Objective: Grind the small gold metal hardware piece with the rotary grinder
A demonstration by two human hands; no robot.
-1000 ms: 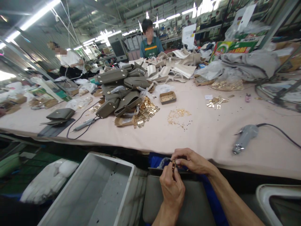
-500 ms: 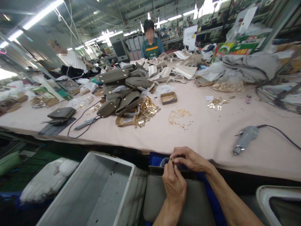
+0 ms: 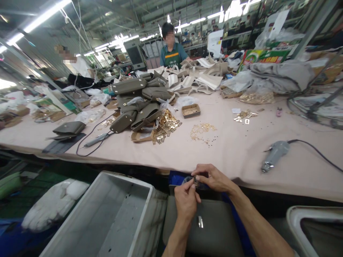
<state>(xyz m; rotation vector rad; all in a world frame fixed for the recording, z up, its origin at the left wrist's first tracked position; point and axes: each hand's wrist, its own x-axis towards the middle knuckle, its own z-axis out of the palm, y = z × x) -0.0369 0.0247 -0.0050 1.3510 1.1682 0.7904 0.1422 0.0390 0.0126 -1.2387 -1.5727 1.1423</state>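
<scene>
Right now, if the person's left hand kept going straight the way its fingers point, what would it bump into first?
The left hand points up and slightly right, so it would first meet the right hand, whose fingers pinch the same small metal piece. Beyond that lies the table's edge, though depth is unclear.

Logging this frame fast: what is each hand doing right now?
Left hand: closed, pinching a small gold metal fitting at the top edge of the olive-grey leather bag.
Right hand: closed on the same fitting.

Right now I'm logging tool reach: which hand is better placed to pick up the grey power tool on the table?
Probably the right hand: the grey power tool lies on its side of the table, while the left hand sits farther away. Both are pinching a small metal piece.
</scene>
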